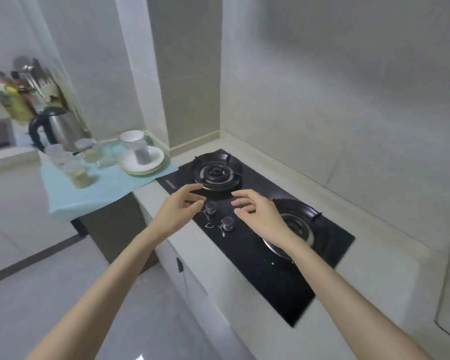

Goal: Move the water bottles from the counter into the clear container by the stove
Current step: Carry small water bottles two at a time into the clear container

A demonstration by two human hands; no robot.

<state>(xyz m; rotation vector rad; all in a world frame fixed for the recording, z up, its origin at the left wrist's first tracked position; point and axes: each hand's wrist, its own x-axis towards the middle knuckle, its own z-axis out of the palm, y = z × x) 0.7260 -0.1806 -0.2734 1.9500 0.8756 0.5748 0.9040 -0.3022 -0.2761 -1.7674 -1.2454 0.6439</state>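
Both hands hung over the black stove [270, 276], palms turned toward each other, holding nothing. The left grip [177, 211] was spread, its fingers loosely curved and the thumb apart, just left of the far knob [210, 207]. The right grip [263, 216] was likewise spread and empty, in front of the near burner [303, 222]. Whether either touched the stove could not be told.

No water bottle could be made out with certainty. The only likely shapes were a blurred cluster of bottles [12, 98] at the far left, behind the kettle [60, 126], and these may not have been the ones meant. No clear container was plainly identifiable either. Several clear jars [81, 175] stood on the blue cloth [102, 188] left of the stove, beside a stack of plates [143, 165].

The step looked like a reach between carries, or a search. To do it well, the person would probably need to look left along the bench [374, 279] and settle which bottles and which container were meant. Each bottle would best be taken round its body with a full grip, kept upright, and lifted over the jars and plates rather than through them. Forearms should pass clear of the knobs.
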